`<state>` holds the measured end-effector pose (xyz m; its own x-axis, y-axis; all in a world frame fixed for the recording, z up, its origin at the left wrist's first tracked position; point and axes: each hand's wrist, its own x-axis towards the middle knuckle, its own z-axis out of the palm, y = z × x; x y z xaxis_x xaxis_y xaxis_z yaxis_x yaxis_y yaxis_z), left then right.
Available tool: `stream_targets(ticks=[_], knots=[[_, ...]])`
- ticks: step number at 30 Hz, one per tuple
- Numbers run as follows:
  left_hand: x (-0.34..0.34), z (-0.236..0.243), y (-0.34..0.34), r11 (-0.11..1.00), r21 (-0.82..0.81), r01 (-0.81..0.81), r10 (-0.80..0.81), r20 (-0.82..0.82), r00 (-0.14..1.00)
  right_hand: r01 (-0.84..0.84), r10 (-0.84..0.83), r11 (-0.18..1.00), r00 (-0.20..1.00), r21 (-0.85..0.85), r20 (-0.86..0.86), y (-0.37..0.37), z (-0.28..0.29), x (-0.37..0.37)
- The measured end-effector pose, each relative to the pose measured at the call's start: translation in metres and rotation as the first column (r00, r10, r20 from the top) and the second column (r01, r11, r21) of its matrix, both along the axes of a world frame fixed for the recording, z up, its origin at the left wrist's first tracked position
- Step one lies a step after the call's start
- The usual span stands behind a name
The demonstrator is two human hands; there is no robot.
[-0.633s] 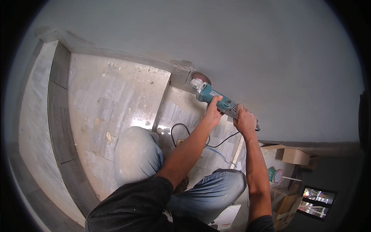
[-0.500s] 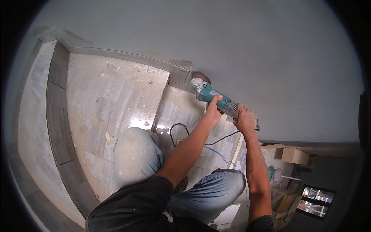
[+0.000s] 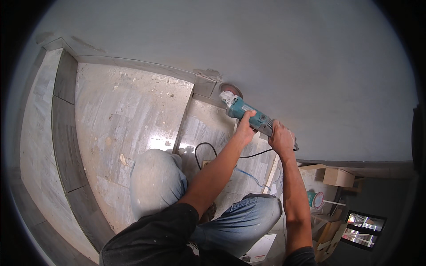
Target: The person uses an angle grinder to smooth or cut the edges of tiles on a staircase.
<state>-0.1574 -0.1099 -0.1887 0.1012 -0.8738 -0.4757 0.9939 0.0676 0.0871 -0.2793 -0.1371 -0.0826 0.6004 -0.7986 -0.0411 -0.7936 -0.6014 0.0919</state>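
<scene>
We are holding the angle grinder [image 3: 248, 113] low against the foot of the grey wall [image 3: 319, 71], its disc [image 3: 231, 90] sitting at the wall's face; whether it is touching or spinning, we cannot tell. Our left grip [image 3: 245, 126] is clamping the body's middle, and our right grip [image 3: 282, 137] is clamping its rear end, close by the wall. Skirting tiles [image 3: 205, 85] are lining the wall's base, just beside the disc. If our angle is slipping, the disc could be biting a tile corner and kicking back, or scarring the wall. The black cord [image 3: 205, 142], looping out from the wall, could be snagging near our left knee [image 3: 153, 181] and jerking our aim.
</scene>
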Motion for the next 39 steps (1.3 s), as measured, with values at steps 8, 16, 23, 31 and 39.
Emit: stream_targets(ticks=[8, 16, 23, 31, 39], knots=[[0.000, -0.012, 0.002, 0.998, -0.031, -0.048, 0.049, 0.009, 0.999, -0.010, 0.010, 1.000, 1.000, 0.010, 0.001, 0.000, 0.003, 0.004], [-0.002, -0.007, -0.003, 0.998, -0.065, -0.003, 0.003, 0.000, 1.000, 0.030, -0.029, 0.999, 0.999, 0.037, -0.030, -0.008, 0.001, 0.000], [-0.005, -0.011, -0.004, 0.997, -0.071, 0.020, -0.019, 0.016, 1.000, -0.004, 0.005, 1.000, 0.999, 0.010, -0.032, -0.011, -0.001, -0.002], [0.000, -0.008, -0.007, 0.996, -0.085, 0.011, -0.009, 0.028, 1.000, -0.067, 0.066, 0.997, 0.997, -0.024, -0.036, -0.017, 0.005, 0.003], [-0.007, -0.015, -0.005, 0.998, -0.065, 0.023, -0.020, 0.047, 0.999, -0.029, 0.029, 1.000, 0.999, -0.001, -0.038, -0.018, -0.006, -0.005]])
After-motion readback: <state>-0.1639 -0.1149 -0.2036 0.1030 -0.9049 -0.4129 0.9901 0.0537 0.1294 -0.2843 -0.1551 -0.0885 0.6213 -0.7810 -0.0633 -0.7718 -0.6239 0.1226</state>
